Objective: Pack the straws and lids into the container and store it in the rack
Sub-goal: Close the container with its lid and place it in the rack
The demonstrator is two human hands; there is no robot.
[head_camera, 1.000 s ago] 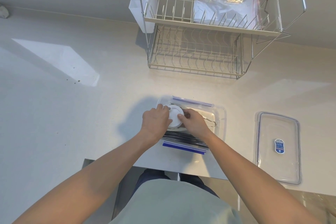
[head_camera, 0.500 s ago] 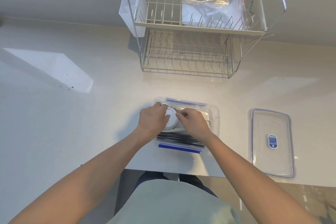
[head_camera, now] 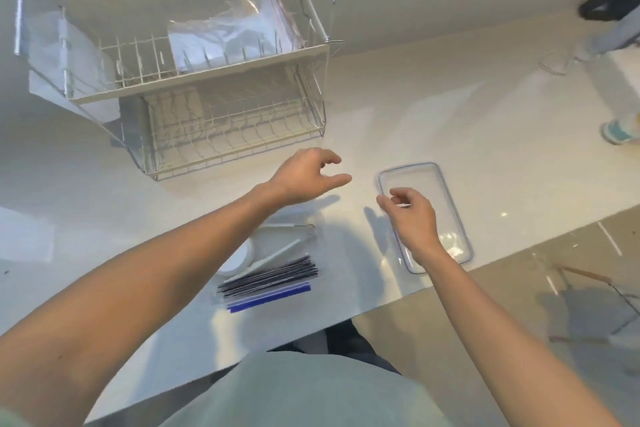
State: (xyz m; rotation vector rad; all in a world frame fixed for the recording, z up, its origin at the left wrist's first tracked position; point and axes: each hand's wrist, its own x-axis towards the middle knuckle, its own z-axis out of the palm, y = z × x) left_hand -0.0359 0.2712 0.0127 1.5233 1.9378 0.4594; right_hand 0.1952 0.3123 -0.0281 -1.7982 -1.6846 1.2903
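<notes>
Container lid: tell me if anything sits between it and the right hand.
Nothing visible does. The right hand hovers open directly over the clear container lid, which lies flat on the counter with nothing on it.

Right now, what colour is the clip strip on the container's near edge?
Blue, on the container, near edge; clearest in the head view.

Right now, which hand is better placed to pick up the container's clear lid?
The right hand. It hovers open over the near-left part of the clear lid, fingers curled above its rim. The left hand is open too, but off to the lid's left, nearer the dish rack.
</notes>
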